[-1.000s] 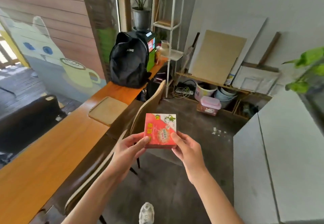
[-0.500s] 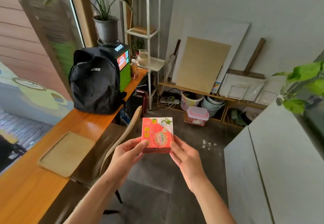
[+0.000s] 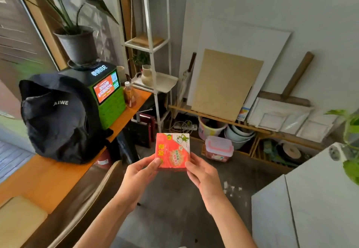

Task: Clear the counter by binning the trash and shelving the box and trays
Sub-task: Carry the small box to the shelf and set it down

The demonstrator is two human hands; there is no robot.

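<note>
A small red and white box (image 3: 172,150) is held out in front of me over the floor. My left hand (image 3: 138,178) grips its lower left corner and my right hand (image 3: 202,174) grips its lower right corner. A beige tray (image 3: 17,220) lies on the orange wooden counter (image 3: 58,178) at the lower left. A tall white shelf unit (image 3: 153,40) stands at the counter's far end, with a white tray (image 3: 165,81) and a cream vase on one of its levels.
A black backpack (image 3: 58,119), a green kiosk with a screen (image 3: 108,96), a potted plant (image 3: 77,44) and a bottle (image 3: 129,94) sit on the counter. A chair back (image 3: 91,197) is below left. Boards, buckets and a plastic container (image 3: 218,148) line the far wall. A white cabinet (image 3: 310,199) stands at right.
My view has moved forward along the counter toward the shelf unit. The backpack and kiosk look closer. Both hands keep hold of the box in front of me.
</note>
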